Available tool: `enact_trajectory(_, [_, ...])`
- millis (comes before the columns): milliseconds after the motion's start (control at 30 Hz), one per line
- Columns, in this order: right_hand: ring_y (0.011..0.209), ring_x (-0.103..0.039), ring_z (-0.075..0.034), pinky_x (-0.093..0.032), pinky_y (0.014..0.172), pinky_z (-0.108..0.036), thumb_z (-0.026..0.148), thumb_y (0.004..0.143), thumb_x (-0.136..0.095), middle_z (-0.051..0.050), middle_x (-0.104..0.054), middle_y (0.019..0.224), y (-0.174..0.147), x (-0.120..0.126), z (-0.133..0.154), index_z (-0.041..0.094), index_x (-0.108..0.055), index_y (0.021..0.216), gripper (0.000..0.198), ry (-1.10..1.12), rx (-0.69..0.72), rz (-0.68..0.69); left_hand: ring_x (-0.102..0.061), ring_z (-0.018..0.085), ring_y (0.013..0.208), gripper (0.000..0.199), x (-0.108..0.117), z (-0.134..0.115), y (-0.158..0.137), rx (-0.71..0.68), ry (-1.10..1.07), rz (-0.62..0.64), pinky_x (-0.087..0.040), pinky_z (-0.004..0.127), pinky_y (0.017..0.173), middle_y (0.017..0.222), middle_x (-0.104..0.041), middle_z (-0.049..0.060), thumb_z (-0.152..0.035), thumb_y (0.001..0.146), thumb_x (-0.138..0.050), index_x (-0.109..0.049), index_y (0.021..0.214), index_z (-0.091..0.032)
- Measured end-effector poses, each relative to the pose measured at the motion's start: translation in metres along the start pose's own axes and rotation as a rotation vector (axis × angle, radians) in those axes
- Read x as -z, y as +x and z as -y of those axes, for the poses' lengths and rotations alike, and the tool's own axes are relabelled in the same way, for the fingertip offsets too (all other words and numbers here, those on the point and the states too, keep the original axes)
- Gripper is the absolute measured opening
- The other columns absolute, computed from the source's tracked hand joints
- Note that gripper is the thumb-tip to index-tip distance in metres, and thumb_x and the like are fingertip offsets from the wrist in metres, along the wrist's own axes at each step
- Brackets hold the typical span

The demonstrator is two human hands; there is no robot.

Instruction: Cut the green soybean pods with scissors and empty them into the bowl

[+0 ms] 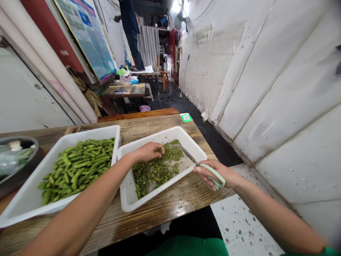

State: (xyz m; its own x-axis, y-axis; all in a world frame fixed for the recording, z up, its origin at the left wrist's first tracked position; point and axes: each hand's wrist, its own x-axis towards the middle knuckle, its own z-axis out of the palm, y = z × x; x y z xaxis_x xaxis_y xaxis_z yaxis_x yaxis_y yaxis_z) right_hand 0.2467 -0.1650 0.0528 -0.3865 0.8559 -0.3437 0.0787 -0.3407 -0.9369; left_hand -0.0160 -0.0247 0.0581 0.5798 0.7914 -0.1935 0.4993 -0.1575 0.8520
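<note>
My left hand reaches into a white plastic tray, its fingers curled down at the green clippings and small pod pieces. Whether anything sits between those fingertips is hidden. Around a pair of scissors with pale green handles, my right hand is closed at the tray's right rim. The blades point left over the clippings and look slightly parted. Left of this tray stands a second white tray, heaped with green edamame pods. My left forearm crosses in front of it.
Both trays rest on a wooden table. A dark basin with a plastic bag stands at the far left. A green QR-code card lies by the table's back corner. Farther back are a cluttered table, a wooden stool and a fan.
</note>
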Motion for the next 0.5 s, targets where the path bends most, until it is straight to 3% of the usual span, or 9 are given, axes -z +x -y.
enact_trajectory(100, [0.036, -0.039, -0.003, -0.037, 0.029, -0.015, 0.047, 0.069, -0.066, 0.008, -0.042, 0.054, 0.001, 0.001, 0.000, 0.015, -0.051, 0.080, 0.037, -0.004, -0.002, 0.003, -0.047, 0.012, 0.054, 0.013, -0.009, 0.007, 0.012, 0.024, 0.069, -0.135, -0.032, 0.020, 0.052, 0.055, -0.059, -0.002, -0.019, 0.060, -0.057, -0.062, 0.072, -0.018])
enact_trajectory(200, [0.036, -0.039, -0.003, -0.038, 0.029, -0.015, 0.048, 0.070, -0.065, 0.008, -0.042, 0.055, 0.003, 0.001, 0.000, 0.015, -0.051, 0.083, 0.038, -0.009, 0.000, 0.002, -0.046, 0.013, 0.052, 0.014, -0.019, 0.011, 0.032, 0.081, 0.184, -0.262, -0.031, 0.022, 0.050, 0.052, -0.056, -0.001, -0.030, 0.067, -0.054, -0.061, 0.066, -0.017])
enact_trajectory(367, [0.035, -0.038, -0.003, -0.037, 0.029, -0.015, 0.049, 0.069, -0.065, 0.008, -0.042, 0.055, 0.005, 0.002, 0.003, 0.016, -0.051, 0.083, 0.038, -0.020, 0.016, -0.006, -0.055, 0.019, 0.067, 0.009, -0.039, 0.013, 0.067, 0.090, 0.596, -0.195, -0.035, 0.025, 0.059, 0.071, -0.065, 0.007, -0.026, 0.064, -0.061, -0.066, 0.064, -0.018])
enact_trajectory(500, [0.034, -0.038, -0.002, -0.036, 0.028, -0.014, 0.050, 0.068, -0.065, 0.008, -0.042, 0.054, 0.005, 0.003, 0.004, 0.016, -0.050, 0.079, 0.039, -0.039, 0.015, -0.022, -0.057, 0.023, 0.068, 0.005, -0.049, 0.008, 0.080, 0.155, 0.665, -0.184, -0.036, 0.027, 0.061, 0.068, -0.064, 0.010, -0.020, 0.055, -0.068, -0.064, 0.057, -0.017])
